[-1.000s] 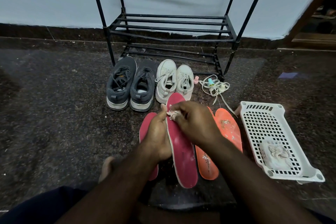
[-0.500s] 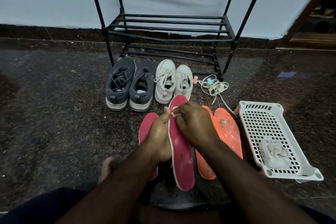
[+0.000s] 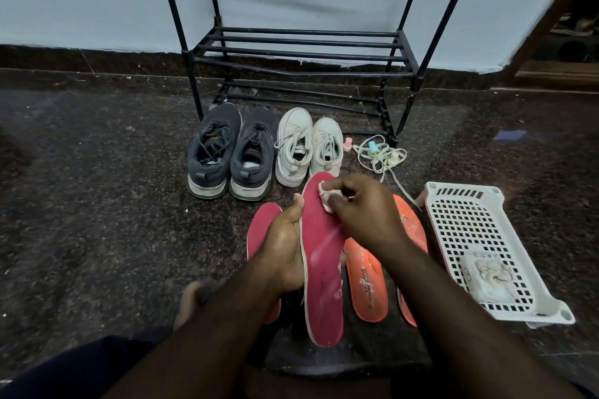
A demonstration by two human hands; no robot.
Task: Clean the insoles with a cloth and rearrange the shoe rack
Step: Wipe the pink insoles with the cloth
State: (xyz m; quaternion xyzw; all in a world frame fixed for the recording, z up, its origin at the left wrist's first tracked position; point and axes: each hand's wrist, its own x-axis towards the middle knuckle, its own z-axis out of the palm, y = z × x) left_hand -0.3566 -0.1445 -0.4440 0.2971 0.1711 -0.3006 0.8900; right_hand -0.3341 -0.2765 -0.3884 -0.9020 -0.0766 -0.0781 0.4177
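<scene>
The left hand (image 3: 285, 249) grips the raised red insole (image 3: 324, 262) along its left edge, thumb curled over the rim. The right hand (image 3: 359, 210) pinches a small pale cloth (image 3: 325, 196) between thumb and curled fingers and presses it against the toe end of that insole. The insole stands tilted off the floor, heel end toward the person.

Risks, as judged from this position: the insole is thin and held along one edge only, so firm wiping pressure near the toe is likely to bend it or twist it out of the grip. The cloth is bunched small; it may slip from the pinch or cover too little surface, leaving pale marks on the lower half uncleaned.

A second red insole (image 3: 262, 230) lies on the floor just left of the held one, and two orange insoles (image 3: 366, 288) lie just right. A dark pair of shoes (image 3: 233, 152) and a white pair of shoes (image 3: 308, 146) stand between the insoles and the shoe rack (image 3: 301, 52), blocking its lowest shelf. Loose laces (image 3: 379, 155) lie beside the white pair. A white basket (image 3: 466, 201) holding a crumpled wad sits at right.
</scene>
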